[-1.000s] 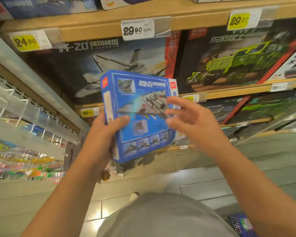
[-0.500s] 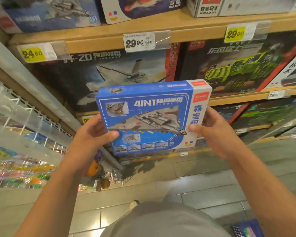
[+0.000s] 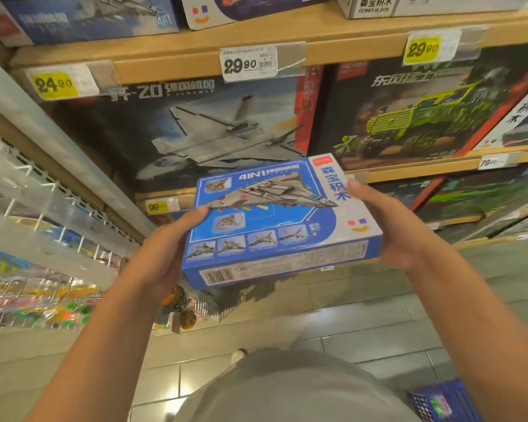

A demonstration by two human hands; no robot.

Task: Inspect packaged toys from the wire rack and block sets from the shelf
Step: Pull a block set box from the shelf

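Head view: a blue block set (image 3: 275, 220) held level between both hands in front of the wooden shelf (image 3: 195, 57). Left hand (image 3: 165, 251) grips the set's left edge, thumb lying on the printed top face, fingers curled beneath and hidden. Right hand (image 3: 390, 226) grips the right edge, thumb on the white side strip near the red Chinese lettering, fingers wrapped under the box. The set is tilted so its top face and its near side panel, bearing a barcode, both show; the face carries a grey jet picture and "4IN1". Beyond the fingertips stand larger boxes on the shelf: a jet box (image 3: 195, 129) behind the left thumb and a green truck box (image 3: 424, 117) beyond the right thumb. Price tags (image 3: 249, 63) reading 29.90 and 24.90 hang on the shelf edge above. Left of the left hand runs the wire rack (image 3: 52, 208) with packaged toys (image 3: 37, 303), blurred, possibly blister packs. Below the hands lie grey floor tiles (image 3: 363, 315) and the person's grey shirt (image 3: 287, 388)
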